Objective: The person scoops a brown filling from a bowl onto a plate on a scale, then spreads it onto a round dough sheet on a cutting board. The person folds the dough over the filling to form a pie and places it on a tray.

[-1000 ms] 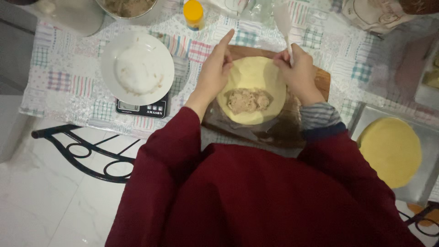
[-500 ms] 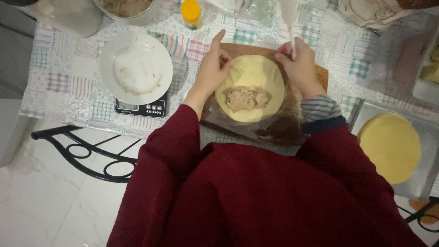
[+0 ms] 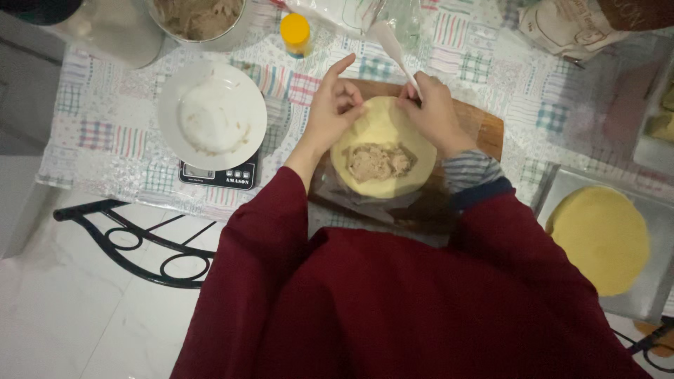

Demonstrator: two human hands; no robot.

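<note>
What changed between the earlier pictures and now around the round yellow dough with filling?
The left hand curled its fingers from stretched flat onto the far edge of the round yellow dough sheet. The right hand kept its grip on the white plastic spoon. The filling, white plate and scale stayed put.

Matt dough round (image 3: 382,133); wooden board (image 3: 484,126); patchwork cloth (image 3: 105,119).

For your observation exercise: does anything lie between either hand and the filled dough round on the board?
Nothing visible does. The left hand and right hand both touch the far edge of the dough round. The right hand also holds a white spatula, pointing away from the dough.
</note>
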